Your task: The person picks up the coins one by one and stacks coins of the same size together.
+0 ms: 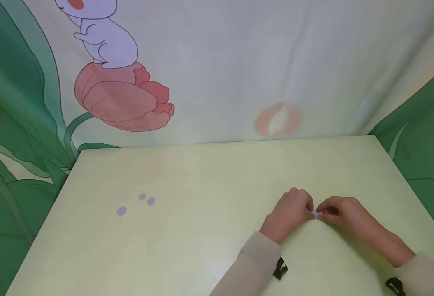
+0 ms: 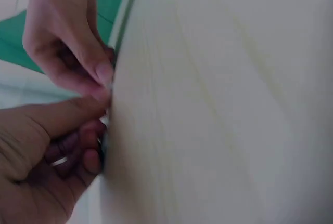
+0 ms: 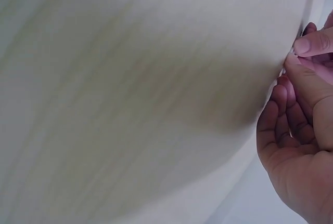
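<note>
A curtain (image 1: pixel 217 74) printed with a rabbit (image 1: pixel 110 43) on a pink tulip hangs behind a pale table (image 1: pixel 202 250). On the table's right half, my left hand (image 1: pixel 290 213) and right hand (image 1: pixel 350 216) meet, each with thumb and fingertips pinched on one small pale-purple piece (image 1: pixel 316 213); I cannot tell whether it touches the tabletop. Well apart, on the left half, three pale-purple discs (image 1: pixel 121 211) lie flat, no finger on them. I judge the work on my piece under way rather than finished; what remains for the discs, I cannot tell. I find no brand or label; the black strap (image 1: pixel 280 268) below my left cuff carries a mark too small to read.
</note>
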Demonstrator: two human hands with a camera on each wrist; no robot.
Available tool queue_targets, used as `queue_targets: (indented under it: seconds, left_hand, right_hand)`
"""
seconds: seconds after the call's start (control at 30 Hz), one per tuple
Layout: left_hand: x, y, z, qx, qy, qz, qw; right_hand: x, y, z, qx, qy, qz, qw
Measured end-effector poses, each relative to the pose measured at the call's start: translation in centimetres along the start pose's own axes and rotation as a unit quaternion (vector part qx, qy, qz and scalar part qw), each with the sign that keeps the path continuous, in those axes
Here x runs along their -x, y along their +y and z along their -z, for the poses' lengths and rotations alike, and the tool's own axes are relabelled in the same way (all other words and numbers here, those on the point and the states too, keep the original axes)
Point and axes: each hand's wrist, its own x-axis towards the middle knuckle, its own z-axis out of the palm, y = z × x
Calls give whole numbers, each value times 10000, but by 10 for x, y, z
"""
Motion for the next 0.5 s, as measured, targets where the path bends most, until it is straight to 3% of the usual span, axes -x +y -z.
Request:
queue_targets:
  seconds: [0.13,0.5]
  left_hand:
    - [-8,-11,5,360,-266,-459,9979]
    - [-10,-12,11,227,-691,-719,9948]
  right_hand:
    - [-2,2,3,-74,59,102,9999]
    - [-1,10,-1,-328,75,378,9987]
